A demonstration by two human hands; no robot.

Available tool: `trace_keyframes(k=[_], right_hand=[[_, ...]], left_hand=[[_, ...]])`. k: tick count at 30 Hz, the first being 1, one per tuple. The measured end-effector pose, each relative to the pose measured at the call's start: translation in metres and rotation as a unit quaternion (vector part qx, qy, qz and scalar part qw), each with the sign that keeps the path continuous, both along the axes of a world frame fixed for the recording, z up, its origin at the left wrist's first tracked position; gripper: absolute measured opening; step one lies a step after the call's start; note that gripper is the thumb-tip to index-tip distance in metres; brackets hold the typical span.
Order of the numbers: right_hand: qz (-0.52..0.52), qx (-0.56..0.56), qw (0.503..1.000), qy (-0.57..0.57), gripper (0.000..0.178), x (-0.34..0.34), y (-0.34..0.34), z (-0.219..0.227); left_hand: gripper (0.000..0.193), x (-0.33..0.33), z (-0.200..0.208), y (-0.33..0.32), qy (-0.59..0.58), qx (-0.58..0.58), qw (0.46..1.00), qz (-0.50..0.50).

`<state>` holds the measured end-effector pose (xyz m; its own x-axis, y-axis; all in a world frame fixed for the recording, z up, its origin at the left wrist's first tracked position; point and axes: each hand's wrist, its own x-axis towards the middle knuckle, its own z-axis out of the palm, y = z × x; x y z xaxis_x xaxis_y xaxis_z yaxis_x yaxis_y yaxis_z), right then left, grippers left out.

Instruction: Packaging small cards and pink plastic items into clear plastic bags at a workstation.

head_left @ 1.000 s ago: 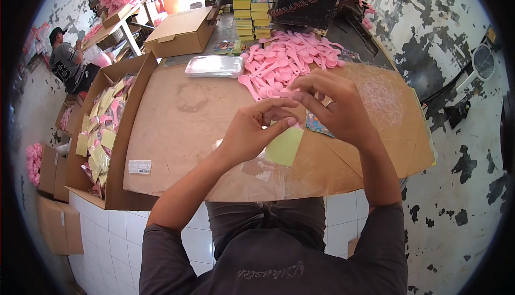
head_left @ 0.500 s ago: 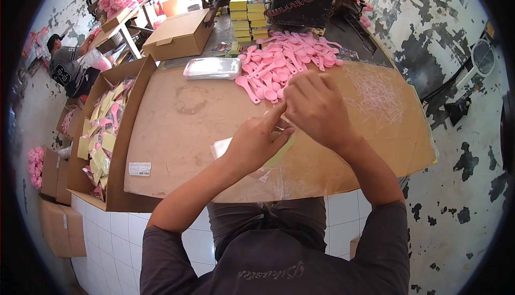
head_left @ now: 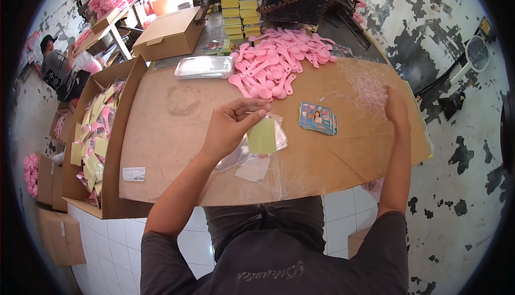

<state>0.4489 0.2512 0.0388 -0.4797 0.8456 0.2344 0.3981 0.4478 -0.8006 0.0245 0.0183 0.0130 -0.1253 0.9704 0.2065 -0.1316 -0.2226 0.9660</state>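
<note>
Between thumb and fingertips, my left hand (head_left: 232, 128) pinches the top of a small clear plastic bag with a yellow-green card (head_left: 262, 137) in it. Under that bag, other clear bags (head_left: 253, 169) lie flat on the cardboard sheet. My right hand (head_left: 397, 108) is stretched out to the right, beside a heap of thin clear plastic strips (head_left: 370, 86); its fingertips are too unclear to read. A stack of blue printed cards (head_left: 317, 118) lies between the hands. Beyond them is a pile of pink plastic spoons (head_left: 276, 61).
At the left, an open carton (head_left: 140, 88) holds bagged cards and spoons. A pack of clear bags (head_left: 204, 67) lies near the back, before a closed brown box (head_left: 166, 33). Yellow-edged card stacks (head_left: 232, 16) stand behind the spoons. A person (head_left: 56, 64) sits far left.
My right hand has left my left hand and swung right to the plastic strips, uncovering the blue cards. The left hand has come slightly left, with the bagged card now in plain sight.
</note>
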Motion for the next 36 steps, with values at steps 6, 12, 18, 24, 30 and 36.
trace_keyframes(k=[6,12,18,24,30,36], right_hand=[[-0.212,0.318,0.911,-0.156,0.038,-0.049,-0.036,-0.001],[0.224,0.001,0.974,0.01,0.035,-0.18,-0.124,0.003],[0.283,-0.165,0.937,0.119,0.033,-0.218,-0.117,-0.028],[0.248,-0.188,0.938,0.155,0.024,-0.212,-0.116,-0.022],[0.209,-0.191,0.947,0.149,0.016,-0.207,-0.11,-0.027],[0.233,-0.207,0.932,0.183,0.013,-0.204,-0.104,-0.035]], left_hand=[[0.019,0.006,0.002,-0.003,-0.009,-0.016,1.0,-0.006],[0.016,0.011,-0.01,0.0,0.04,-0.026,0.999,0.011],[0.026,0.007,-0.012,0.002,0.021,0.0,1.0,0.013],[0.028,0.002,-0.015,-0.001,0.009,-0.028,1.0,0.003],[0.02,0.0,-0.019,0.001,0.073,-0.063,0.994,0.046],[0.017,0.001,-0.026,0.003,0.077,-0.023,0.995,0.051]])
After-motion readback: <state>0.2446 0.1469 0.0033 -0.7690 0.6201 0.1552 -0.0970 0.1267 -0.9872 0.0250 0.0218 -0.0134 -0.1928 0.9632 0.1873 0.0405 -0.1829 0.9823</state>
